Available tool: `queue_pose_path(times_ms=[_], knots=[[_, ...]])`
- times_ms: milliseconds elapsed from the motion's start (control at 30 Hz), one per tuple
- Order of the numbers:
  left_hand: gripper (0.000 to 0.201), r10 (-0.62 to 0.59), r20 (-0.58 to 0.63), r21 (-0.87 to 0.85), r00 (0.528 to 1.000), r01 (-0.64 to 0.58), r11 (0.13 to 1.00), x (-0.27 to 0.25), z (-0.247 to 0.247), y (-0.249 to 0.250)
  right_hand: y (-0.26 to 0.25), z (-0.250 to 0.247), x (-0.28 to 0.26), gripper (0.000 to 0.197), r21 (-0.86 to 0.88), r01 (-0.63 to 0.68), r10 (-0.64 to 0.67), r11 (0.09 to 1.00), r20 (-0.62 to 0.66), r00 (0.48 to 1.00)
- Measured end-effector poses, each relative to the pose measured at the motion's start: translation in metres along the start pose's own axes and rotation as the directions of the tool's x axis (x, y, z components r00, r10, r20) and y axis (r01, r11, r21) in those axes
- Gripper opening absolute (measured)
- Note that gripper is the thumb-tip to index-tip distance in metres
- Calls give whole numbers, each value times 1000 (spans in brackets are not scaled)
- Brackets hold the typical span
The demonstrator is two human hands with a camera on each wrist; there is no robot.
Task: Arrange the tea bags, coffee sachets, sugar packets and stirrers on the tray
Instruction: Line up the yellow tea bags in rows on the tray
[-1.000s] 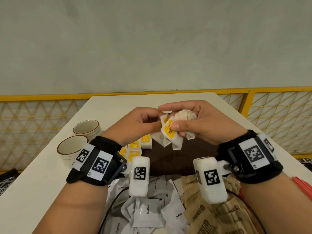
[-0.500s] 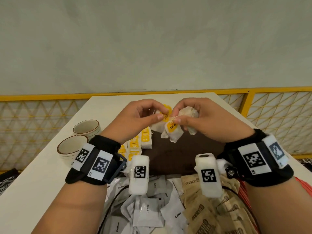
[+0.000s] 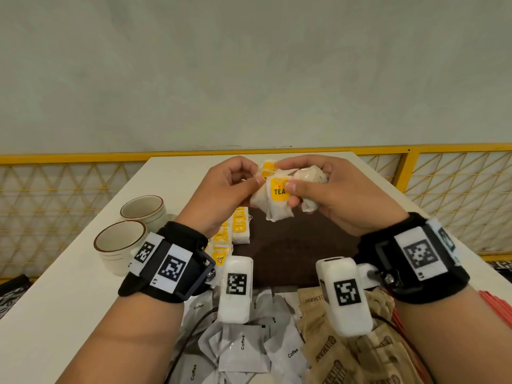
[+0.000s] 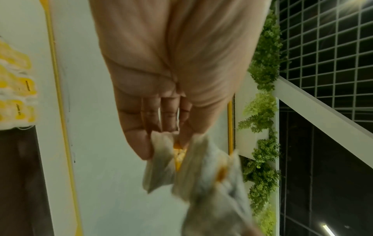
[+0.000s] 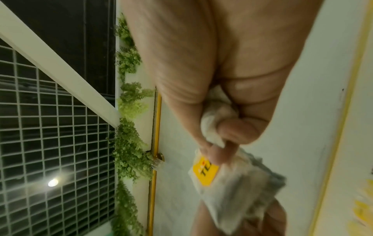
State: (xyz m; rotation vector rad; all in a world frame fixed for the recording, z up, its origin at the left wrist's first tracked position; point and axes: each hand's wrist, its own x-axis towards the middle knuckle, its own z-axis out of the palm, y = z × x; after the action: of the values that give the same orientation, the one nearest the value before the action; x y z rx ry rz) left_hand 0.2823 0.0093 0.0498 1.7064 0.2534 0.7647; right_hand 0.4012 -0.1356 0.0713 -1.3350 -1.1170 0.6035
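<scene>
Both hands are raised over the dark brown tray [image 3: 299, 245] with a tangle of white tea bags [image 3: 277, 200] with yellow TEA tags between them. My right hand [image 3: 307, 187] grips a bunch of tea bags [image 5: 234, 183] in its curled fingers, thumb on a yellow tag. My left hand [image 3: 243, 181] pinches one tea bag [image 4: 159, 161] of the tangle at its top. A row of tea bags [image 3: 238, 228] lies along the tray's left side. White coffee sachets [image 3: 243, 347], brown sugar packets [image 3: 357, 358] and red stirrers [image 3: 498, 306] lie on the table nearer to me.
Two cream cups with brown rims [image 3: 124, 242] stand on the white table [image 3: 55, 300] left of the tray. A yellow lattice railing [image 3: 457, 189] runs behind and beside the table. Black cables [image 3: 194, 328] cross the coffee sachets.
Both hands have risen slightly and shifted away from me with the tea bags. The left hand's fingers have moved onto a bag at the left of the bunch.
</scene>
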Motion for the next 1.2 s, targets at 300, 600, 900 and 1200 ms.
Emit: queue_pose_path(times_ms=[300, 600, 900, 1200], knots=[[10, -47, 52, -89, 997, 52, 995, -4, 6, 4, 13, 9, 6, 13, -259, 80, -129, 962, -181, 975], [16, 61, -139, 133, 988, -42, 990, 4, -2, -8, 14, -3, 5, 4, -389, 31, -49, 921, -37, 998], [22, 366, -137, 395, 921, -288, 872, 4, -15, 5, 3, -9, -2, 8, -164, -15, 31, 986, 98, 995], [17, 217, -125, 296, 968, -172, 939, 1, -15, 4, -4, -8, -5, 24, -39, -10, 16, 999, 156, 988]])
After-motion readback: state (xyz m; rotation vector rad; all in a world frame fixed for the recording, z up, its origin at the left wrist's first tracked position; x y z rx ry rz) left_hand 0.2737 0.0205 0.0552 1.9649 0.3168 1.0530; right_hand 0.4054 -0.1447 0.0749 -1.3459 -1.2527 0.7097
